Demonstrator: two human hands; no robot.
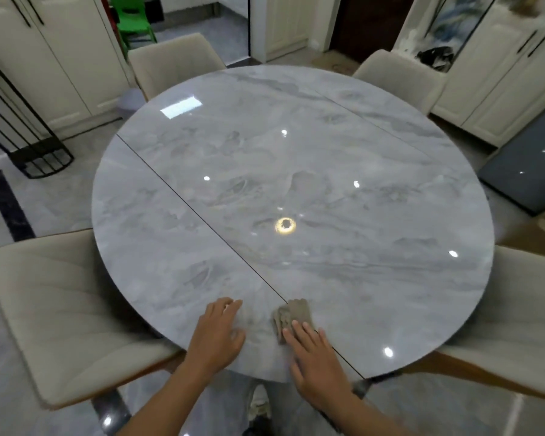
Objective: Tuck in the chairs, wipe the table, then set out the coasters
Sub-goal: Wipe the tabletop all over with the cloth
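Your right hand (315,363) lies flat on a small crumpled grey-brown cloth (291,313), close to the near edge of the big round shiny grey marble table (296,171). Your left hand (216,335) rests flat on the bare top just beside the cloth, fingers straight. Four soft cream chairs (60,309) stand around the table.

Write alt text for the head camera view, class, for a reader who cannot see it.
The right hand presses a grey-brown cloth flat on the near side of a round, glossy grey marble table, with the left hand resting open on the tabletop beside it. Four beige chairs stand around the table.
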